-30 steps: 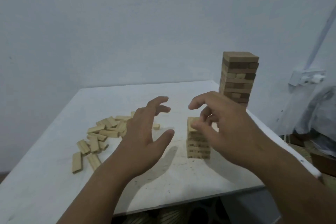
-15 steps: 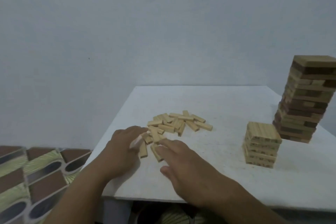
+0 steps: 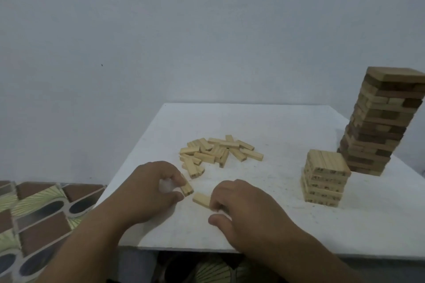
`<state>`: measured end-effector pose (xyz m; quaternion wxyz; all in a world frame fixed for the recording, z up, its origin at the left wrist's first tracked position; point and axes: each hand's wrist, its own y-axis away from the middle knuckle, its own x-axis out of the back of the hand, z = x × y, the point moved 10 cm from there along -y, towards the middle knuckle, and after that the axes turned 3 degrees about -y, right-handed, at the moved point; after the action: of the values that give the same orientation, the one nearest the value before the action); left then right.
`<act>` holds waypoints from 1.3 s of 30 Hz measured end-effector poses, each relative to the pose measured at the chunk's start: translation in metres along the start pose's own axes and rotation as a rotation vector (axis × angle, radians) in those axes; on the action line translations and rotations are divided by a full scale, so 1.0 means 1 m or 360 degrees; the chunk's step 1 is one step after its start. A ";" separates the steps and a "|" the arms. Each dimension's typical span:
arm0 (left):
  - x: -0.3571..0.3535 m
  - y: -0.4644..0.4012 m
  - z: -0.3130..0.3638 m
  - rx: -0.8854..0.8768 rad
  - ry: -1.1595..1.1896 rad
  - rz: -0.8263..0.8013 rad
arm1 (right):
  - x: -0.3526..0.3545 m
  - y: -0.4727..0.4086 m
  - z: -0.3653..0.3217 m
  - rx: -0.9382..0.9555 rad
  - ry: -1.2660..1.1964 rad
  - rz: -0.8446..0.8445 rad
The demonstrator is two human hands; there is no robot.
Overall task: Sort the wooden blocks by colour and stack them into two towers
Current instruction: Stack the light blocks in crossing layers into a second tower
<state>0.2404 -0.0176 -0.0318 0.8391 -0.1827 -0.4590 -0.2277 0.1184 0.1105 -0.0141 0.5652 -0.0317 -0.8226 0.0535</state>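
A heap of loose light wooden blocks lies on the white table left of centre. My left hand pinches one light block between fingers and thumb at the heap's near edge. My right hand has its fingers curled over the end of another light block lying flat on the table. A short tower of light blocks stands at the right. Behind it rises a tall tower of mixed dark and light blocks.
The table's left and front edges run close to my hands. A patterned tile floor shows at the lower left. A plain pale wall stands behind the table.
Both hands left the short tower and moved left to the heap. My left hand has taken hold of a block and my right hand has closed on another one.
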 end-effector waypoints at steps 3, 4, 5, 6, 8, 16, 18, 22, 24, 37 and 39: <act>-0.009 0.004 0.026 -0.0103 0.0030 -0.0065 | 0.016 0.014 0.021 -0.0123 0.0046 0.0078; -0.013 0.007 0.037 -0.0145 0.0003 -0.0093 | 0.020 0.019 0.028 -0.0166 0.0053 0.0102; -0.017 0.009 0.048 -0.0198 -0.0023 -0.0110 | 0.023 0.025 0.034 -0.0205 0.0058 0.0119; -0.022 0.010 0.060 -0.0265 -0.0038 -0.0121 | 0.026 0.030 0.040 -0.0236 0.0063 0.0131; -0.033 0.013 0.083 -0.0389 -0.0038 -0.0129 | 0.031 0.039 0.048 -0.0273 0.0065 0.0154; -0.066 0.013 0.135 -0.0701 0.0119 -0.0129 | 0.035 0.056 0.070 -0.0238 -0.0094 0.0174; -0.067 0.014 0.140 -0.0749 0.0132 -0.0120 | 0.036 0.058 0.077 -0.0212 -0.0166 0.0127; -0.070 0.014 0.142 -0.0794 0.0194 -0.0134 | 0.036 0.059 0.092 -0.0270 -0.0282 0.0031; -0.071 0.013 0.139 -0.0776 0.0193 -0.0157 | 0.038 0.057 0.095 -0.0293 -0.0322 0.0075; -0.069 0.008 0.134 -0.0683 0.0319 -0.0151 | 0.035 0.051 0.090 -0.0229 -0.0286 0.0078; -0.070 0.008 0.134 -0.0693 0.0334 -0.0157 | 0.034 0.052 0.089 -0.0227 -0.0256 0.0066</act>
<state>0.1193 0.0734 -0.0236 0.8109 -0.3119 -0.3177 -0.3796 0.0225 0.1609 -0.0206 0.4924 -0.0845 -0.8662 0.0089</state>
